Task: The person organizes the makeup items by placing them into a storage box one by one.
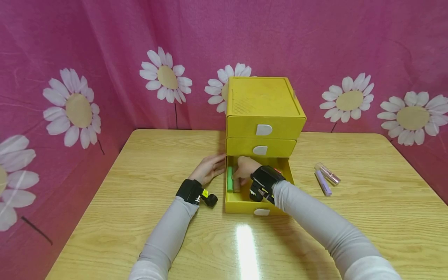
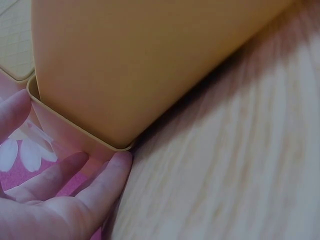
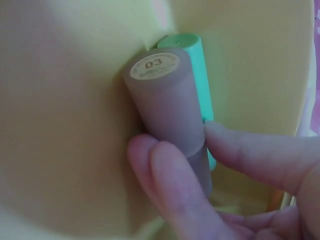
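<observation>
My right hand [image 1: 247,168] reaches into the pulled-out bottom drawer [image 1: 241,207] of a yellow drawer cabinet [image 1: 262,97]. Thumb and fingers pinch a mauve-brown lipstick tube [image 3: 167,107], whose end carries a round label reading "03". Right beside it, along the drawer's left wall, lies a green tube [image 1: 230,179]. My left hand [image 1: 209,169] is at the cabinet's left side; in the left wrist view its fairly straight fingertips [image 2: 120,160] touch the yellow frame's edge around the drawer.
To the right of the cabinet, a purple tube [image 1: 323,182] and a clear pinkish tube [image 1: 328,174] lie on the wooden table [image 1: 157,155]. Two upper drawers with white tabs [image 1: 264,130] are closed. A pink flowered curtain [image 1: 115,50] hangs behind.
</observation>
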Demonstrator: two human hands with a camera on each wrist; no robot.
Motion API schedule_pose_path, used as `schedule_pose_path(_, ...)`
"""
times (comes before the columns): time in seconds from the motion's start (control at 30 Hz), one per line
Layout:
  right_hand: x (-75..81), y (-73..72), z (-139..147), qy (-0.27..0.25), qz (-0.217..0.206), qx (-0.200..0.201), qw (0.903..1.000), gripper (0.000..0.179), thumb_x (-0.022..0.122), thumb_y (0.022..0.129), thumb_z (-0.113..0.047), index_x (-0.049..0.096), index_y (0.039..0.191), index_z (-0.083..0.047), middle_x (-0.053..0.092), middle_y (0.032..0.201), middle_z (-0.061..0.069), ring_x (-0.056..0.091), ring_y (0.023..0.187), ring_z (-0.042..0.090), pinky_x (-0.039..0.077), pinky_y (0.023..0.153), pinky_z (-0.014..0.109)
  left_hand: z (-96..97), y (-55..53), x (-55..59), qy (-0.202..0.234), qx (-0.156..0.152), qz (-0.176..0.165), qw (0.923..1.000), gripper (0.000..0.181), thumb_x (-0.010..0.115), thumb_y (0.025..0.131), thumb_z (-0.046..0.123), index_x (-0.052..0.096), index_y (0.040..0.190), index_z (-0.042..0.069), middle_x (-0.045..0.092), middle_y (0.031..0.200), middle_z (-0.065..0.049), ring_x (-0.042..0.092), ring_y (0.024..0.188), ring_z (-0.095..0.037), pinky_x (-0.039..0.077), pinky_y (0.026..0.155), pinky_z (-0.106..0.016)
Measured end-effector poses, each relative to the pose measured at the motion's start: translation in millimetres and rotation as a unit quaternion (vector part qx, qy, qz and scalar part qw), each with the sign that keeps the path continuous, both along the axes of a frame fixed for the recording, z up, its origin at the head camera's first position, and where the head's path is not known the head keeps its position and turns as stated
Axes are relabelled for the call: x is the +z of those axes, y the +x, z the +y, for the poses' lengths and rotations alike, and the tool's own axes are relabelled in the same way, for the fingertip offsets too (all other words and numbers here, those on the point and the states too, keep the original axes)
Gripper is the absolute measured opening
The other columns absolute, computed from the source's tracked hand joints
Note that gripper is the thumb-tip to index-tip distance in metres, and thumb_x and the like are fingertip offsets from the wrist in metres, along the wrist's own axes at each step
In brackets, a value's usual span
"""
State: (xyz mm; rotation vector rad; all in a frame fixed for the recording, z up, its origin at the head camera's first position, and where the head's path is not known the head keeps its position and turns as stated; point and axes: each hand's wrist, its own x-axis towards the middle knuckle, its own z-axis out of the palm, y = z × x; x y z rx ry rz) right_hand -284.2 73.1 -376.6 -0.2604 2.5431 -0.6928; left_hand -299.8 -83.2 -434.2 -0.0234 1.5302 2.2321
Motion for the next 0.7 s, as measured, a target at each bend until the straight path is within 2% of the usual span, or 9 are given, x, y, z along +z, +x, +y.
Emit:
schedule_pose_path(0.13, 1.6, -0.3, 2, -0.002, -0.008, 0.005, 1.0000, 0.017, 0.068, 0.082, -0.010, 0.059, 0.085, 0.003, 0.062, 0.075, 0.012, 0.063, 0.055, 0.016, 0.054, 0.052, 0.024, 0.1, 1.2, 0.6, 0.004, 0.000, 0.000, 1.0000, 0.043, 0.042, 0.098, 0.011, 0.035, 0.137, -0.003, 0.032, 0.143, -0.015, 0.033, 0.130, -0.028, 0.033, 0.105, -0.038)
schedule_pose_path(0.23, 5.9, -0.1, 5, 0.016, -0.004, 0.018, 0.9997, 0.021, 0.069, 0.082, -0.017, 0.057, 0.081, 0.000, 0.061, 0.073, 0.010, 0.062, 0.055, 0.015, 0.053, 0.053, 0.024, 0.3, 2.0, 1.2, 0.003, 0.001, 0.001, 1.0000, 0.043, 0.043, 0.097, 0.011, 0.036, 0.137, -0.003, 0.032, 0.143, -0.015, 0.033, 0.130, -0.028, 0.033, 0.105, -0.038)
schedule_pose_path(0.33, 15.3, 2.0, 9, 0.050, 0.024, 0.049, 0.9972, 0.027, 0.068, 0.083, -0.025, 0.057, 0.081, 0.000, 0.058, 0.074, 0.008, 0.059, 0.061, 0.017, 0.050, 0.056, 0.025, 0.8, 2.6, 1.8, 0.003, 0.003, 0.001, 1.0000, 0.043, 0.043, 0.097, 0.011, 0.036, 0.137, -0.004, 0.032, 0.143, -0.015, 0.033, 0.130, -0.028, 0.033, 0.105, -0.038)
schedule_pose_path(0.4, 23.5, 5.3, 13, 0.066, 0.052, 0.075, 0.9936, 0.032, 0.067, 0.083, -0.028, 0.059, 0.090, 0.002, 0.061, 0.082, 0.011, 0.059, 0.072, 0.020, 0.050, 0.064, 0.028, 0.9, 2.6, 1.9, 0.003, 0.005, 0.000, 1.0000, 0.043, 0.043, 0.097, 0.011, 0.036, 0.137, -0.004, 0.032, 0.143, -0.015, 0.032, 0.130, -0.028, 0.033, 0.106, -0.039)
schedule_pose_path(0.47, 32.6, 10.3, 17, 0.070, 0.083, 0.105, 0.9885, 0.039, 0.065, 0.084, -0.030, 0.061, 0.102, 0.004, 0.063, 0.096, 0.014, 0.059, 0.085, 0.023, 0.050, 0.075, 0.033, 1.1, 2.4, 1.8, 0.005, 0.007, -0.001, 1.0000, 0.043, 0.043, 0.098, 0.011, 0.036, 0.137, -0.003, 0.032, 0.143, -0.015, 0.033, 0.130, -0.028, 0.033, 0.106, -0.039)
schedule_pose_path(0.57, 44.2, 20.2, 25, 0.045, 0.126, 0.152, 0.9793, 0.046, 0.064, 0.086, -0.028, 0.056, 0.116, 0.005, 0.061, 0.109, 0.017, 0.058, 0.096, 0.026, 0.048, 0.085, 0.038, 1.3, 2.0, 1.5, 0.003, 0.007, -0.002, 1.0000, 0.042, 0.042, 0.098, 0.012, 0.037, 0.136, -0.003, 0.035, 0.140, -0.015, 0.036, 0.127, -0.026, 0.033, 0.105, -0.038)
schedule_pose_path(0.7, 55.3, 36.3, 37, -0.007, 0.191, 0.209, 0.9592, 0.041, 0.062, 0.088, -0.022, 0.055, 0.119, 0.005, 0.060, 0.113, 0.018, 0.057, 0.102, 0.028, 0.047, 0.089, 0.039, 1.3, 1.7, 0.8, 0.000, 0.005, -0.001, 1.0000, 0.041, 0.043, 0.098, 0.012, 0.038, 0.136, -0.003, 0.040, 0.137, -0.013, 0.040, 0.124, -0.024, 0.034, 0.104, -0.038)
